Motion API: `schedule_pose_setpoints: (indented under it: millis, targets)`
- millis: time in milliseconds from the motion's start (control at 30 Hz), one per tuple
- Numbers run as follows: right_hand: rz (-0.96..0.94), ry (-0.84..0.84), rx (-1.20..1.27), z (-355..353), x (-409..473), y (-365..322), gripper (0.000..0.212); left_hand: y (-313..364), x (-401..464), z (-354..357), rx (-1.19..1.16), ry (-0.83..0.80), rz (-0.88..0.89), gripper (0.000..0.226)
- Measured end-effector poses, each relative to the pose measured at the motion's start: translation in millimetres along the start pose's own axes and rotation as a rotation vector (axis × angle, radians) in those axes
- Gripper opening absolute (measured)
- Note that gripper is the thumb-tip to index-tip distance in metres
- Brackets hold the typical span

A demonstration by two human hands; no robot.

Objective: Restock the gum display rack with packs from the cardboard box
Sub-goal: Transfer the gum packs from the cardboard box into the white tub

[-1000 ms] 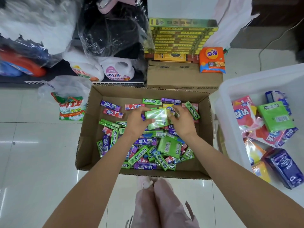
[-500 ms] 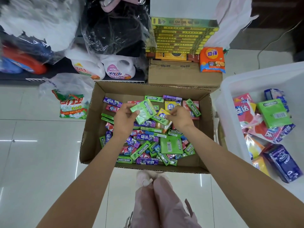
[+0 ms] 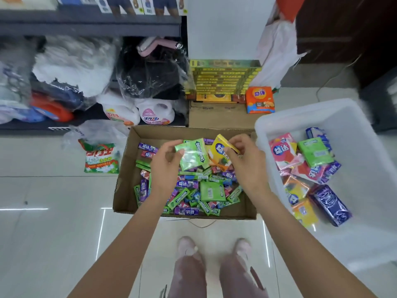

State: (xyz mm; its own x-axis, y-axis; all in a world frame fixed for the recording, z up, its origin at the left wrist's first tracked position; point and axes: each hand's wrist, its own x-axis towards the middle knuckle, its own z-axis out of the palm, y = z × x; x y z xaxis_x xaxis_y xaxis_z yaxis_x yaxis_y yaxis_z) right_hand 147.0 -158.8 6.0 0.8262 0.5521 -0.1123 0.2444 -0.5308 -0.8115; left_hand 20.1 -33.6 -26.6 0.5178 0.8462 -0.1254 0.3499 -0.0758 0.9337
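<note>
A shiny green pack [image 3: 191, 154], tilted, is pinched by the left hand [image 3: 166, 162]; a yellow pack [image 3: 221, 149] is pinched by the right hand [image 3: 247, 160], above the cardboard box's [image 3: 129, 168] far edge.

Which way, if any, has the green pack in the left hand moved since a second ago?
Yes: the green pack has moved toward the box's far wall, lifted above the loose gum.
</note>
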Motion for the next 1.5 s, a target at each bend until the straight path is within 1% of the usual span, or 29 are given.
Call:
schedule_pose_setpoints:
  millis: [100,200,333,400,567,667,800,867,933,967,1033,1100,1200,1267,1367,1433,1500]
  targets:
    - [-0.013,0.073,0.033,-44.0,-6.5,-0.8,0.012,31.2,-16.5,23.4,-0.047,-0.007,0.041,0.021]
    - [-0.016,0.117,0.067,-92.3,-15.4,14.2,0.012,66.0,-39.7,58.5,-0.045,-0.07,0.13,0.021]
    - [0.044,0.084,0.073,-152.3,-26.6,55.0,0.013,98.6,-75.1,119.3,0.035,-0.152,0.2,0.021]
    - [0.074,0.032,-0.003,-178.9,-29.0,81.4,0.017,107.1,-91.3,152.5,0.122,-0.194,0.228,0.022]
    - [0.126,-0.096,-0.087,-227.3,-27.6,142.4,0.024,112.2,-120.7,216.5,0.416,-0.334,0.249,0.028]
    - [0.155,-0.171,-0.151,-238.3,-22.7,166.7,0.025,101.7,-132.4,240.7,0.579,-0.416,0.238,0.032]
    - [0.152,-0.281,-0.272,-236.7,-18.7,188.0,0.028,91.9,-139.1,256.2,0.81,-0.441,0.191,0.042]
    - [0.126,-0.324,-0.342,-232.9,-18.1,190.4,0.029,91.1,-139.6,257.8,0.913,-0.455,0.201,0.049]
    - [0.095,-0.313,-0.375,-229.6,-18.6,186.0,0.031,93.3,-138.7,256.7,0.966,-0.46,0.237,0.05]
    - [0.075,-0.291,-0.363,-228.5,-19.5,181.7,0.03,96.1,-138.3,254.7,0.961,-0.458,0.255,0.049]
    - [0.038,-0.265,-0.308,-226.3,-22.1,170.0,0.03,103.0,-137.9,247.3,0.871,-0.443,0.282,0.043]
    - [-0.007,-0.258,-0.226,-222.0,-25.2,153.5,0.032,109.5,-138.1,233.6,0.755,-0.378,0.32,0.035]
    - [-0.071,-0.21,-0.096,-204.7,-26.2,123.6,0.027,113.3,-133.9,202.4,0.697,-0.207,0.358,0.029]
    - [-0.109,-0.196,-0.036,-186.9,-25.6,99.9,0.028,110.3,-126.5,174.6,0.649,-0.088,0.321,0.026]
    - [-0.197,-0.215,-0.016,-153.0,-22.4,63.8,0.028,95.6,-107.9,128.1,0.601,0.036,0.195,0.026]
    - [-0.235,-0.24,-0.037,-124.4,-19.7,42.5,0.027,79.2,-91.1,96.7,0.584,0.066,0.134,0.027]
    - [-0.24,-0.257,-0.07,-92.4,-17.2,26.0,0.027,61.6,-70.7,67.6,0.577,0.06,0.1,0.028]
